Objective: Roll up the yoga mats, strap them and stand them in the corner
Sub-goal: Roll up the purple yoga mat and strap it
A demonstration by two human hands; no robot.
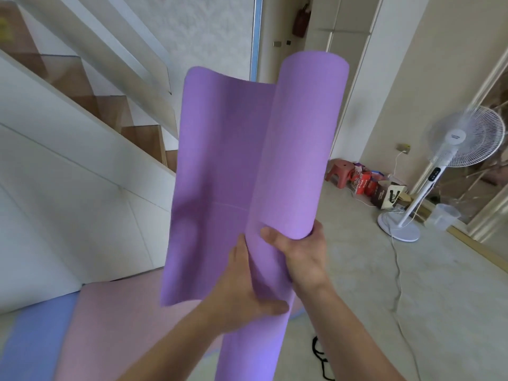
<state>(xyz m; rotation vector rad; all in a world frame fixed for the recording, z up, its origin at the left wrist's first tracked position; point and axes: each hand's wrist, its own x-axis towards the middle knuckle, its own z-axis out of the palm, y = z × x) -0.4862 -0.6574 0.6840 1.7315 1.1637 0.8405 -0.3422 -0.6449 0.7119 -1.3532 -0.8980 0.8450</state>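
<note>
A: Where was the half-rolled purple foam yoga mat (288,149)?
B: Upright, mid-frame, with its free edge out at 9 o'clock. The right hand (299,257) was curled round it and the left hand (244,281) pinched it at the seam.
A: Handling?
B: Looked light, soft and springy, likely to unroll. Grip it mid-length and squeeze firmly.

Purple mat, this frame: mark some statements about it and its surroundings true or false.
1. The purple mat is fully rolled. False: a flap stands unrolled.
2. Both hands hold it. True: right hand and left hand grip it.
3. A strap binds it. False: none on it; a black loop lies on the floor.
4. A pink mat lies on the floor. True.
5. The fan has toppled. False: it stands upright.
</note>
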